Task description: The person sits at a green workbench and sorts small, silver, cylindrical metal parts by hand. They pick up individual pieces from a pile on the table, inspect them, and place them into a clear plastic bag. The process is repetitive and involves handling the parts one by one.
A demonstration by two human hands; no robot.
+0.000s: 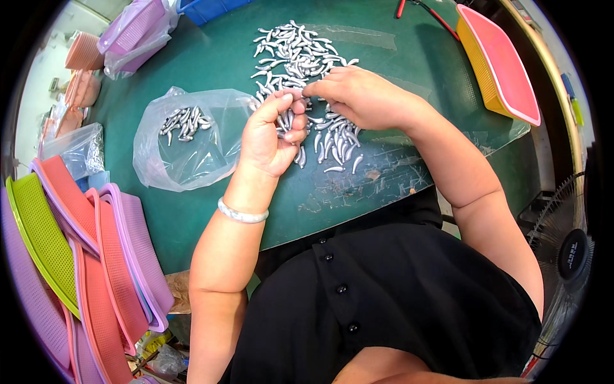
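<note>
A long pile of small silver fish-shaped pieces (300, 51) spreads over the green table (224, 57). Over its near part, my left hand (275, 131) is turned palm up, with its fingers curled round several of these pieces. My right hand (352, 96) reaches in from the right, its fingertips close together beside the left thumb and fingers. Whether a piece sits between those right fingertips is hidden. Left of my left hand lies a clear plastic bag (211, 153), with a small heap of the same silver pieces (185, 123) showing in it.
At the left edge stand stacked pink, purple and green plastic baskets (45, 237). A yellow basket with a pink inside (499, 64) is at the far right, near red-handled pliers (435, 16). A blue crate (211, 8) sits at the back. A fan (569, 256) is at right.
</note>
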